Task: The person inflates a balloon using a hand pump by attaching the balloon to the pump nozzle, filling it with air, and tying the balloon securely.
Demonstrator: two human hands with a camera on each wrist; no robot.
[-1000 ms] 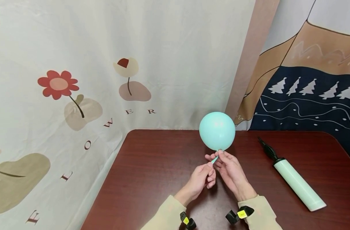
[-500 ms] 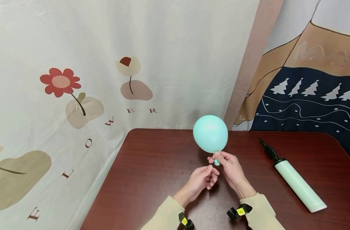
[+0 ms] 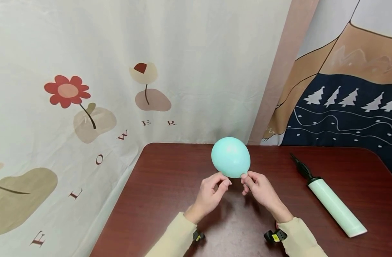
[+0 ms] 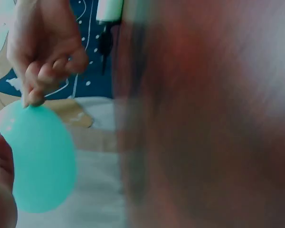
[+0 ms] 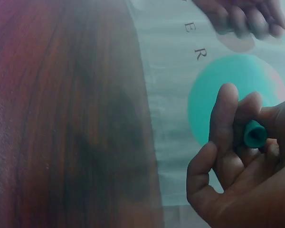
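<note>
A round turquoise balloon (image 3: 231, 157), blown up, hangs over the back part of the table. My right hand (image 3: 261, 189) pinches its neck between thumb and index finger. In the right wrist view the balloon's mouth (image 5: 255, 137) pokes out beside the thumb, its rim round and facing the camera. My left hand (image 3: 212, 194) is at the balloon's lower left, fingers loosely bent and nothing between them. The right wrist view shows this left hand (image 5: 244, 16) apart from the balloon. Only part of it shows at the left edge of the left wrist view.
A hand pump (image 3: 337, 207) with a pale green barrel and black nozzle lies on the right of the dark red wooden table (image 3: 157, 200). Behind the table hang a white flower-print curtain (image 3: 199, 71) and a navy and brown printed cloth (image 3: 343, 117).
My left hand has let go of the balloon's neck and moved left, away from the right hand. The balloon has shifted left and lower, its neck still in the right hand.
</note>
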